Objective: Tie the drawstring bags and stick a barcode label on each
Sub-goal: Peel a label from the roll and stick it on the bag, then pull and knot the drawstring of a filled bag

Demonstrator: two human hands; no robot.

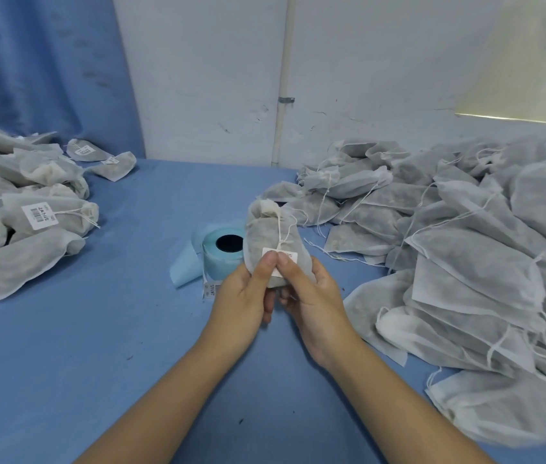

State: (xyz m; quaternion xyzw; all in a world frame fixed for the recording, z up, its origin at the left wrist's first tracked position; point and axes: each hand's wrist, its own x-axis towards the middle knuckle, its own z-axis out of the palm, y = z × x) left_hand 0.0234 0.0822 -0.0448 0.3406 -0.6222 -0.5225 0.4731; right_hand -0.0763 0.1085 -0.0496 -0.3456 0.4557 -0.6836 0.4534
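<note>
A small white drawstring bag [266, 232] stands upright in mid-air over the blue table [114, 329], its neck tied with white string. My left hand [244, 289] and my right hand [311, 293] hold its lower half from both sides. Both thumbs press a white barcode label [285, 255] onto the bag's front, with the string running over the label. Just behind the bag lies a light blue label roll [223, 251], and a strip with a label [210, 289] trails from it toward me.
A pile of tied, labelled bags [27, 209] lies at the left. A large heap of unlabelled bags [466, 262] with loose strings fills the right side. A white wall and a blue curtain [40, 68] stand behind.
</note>
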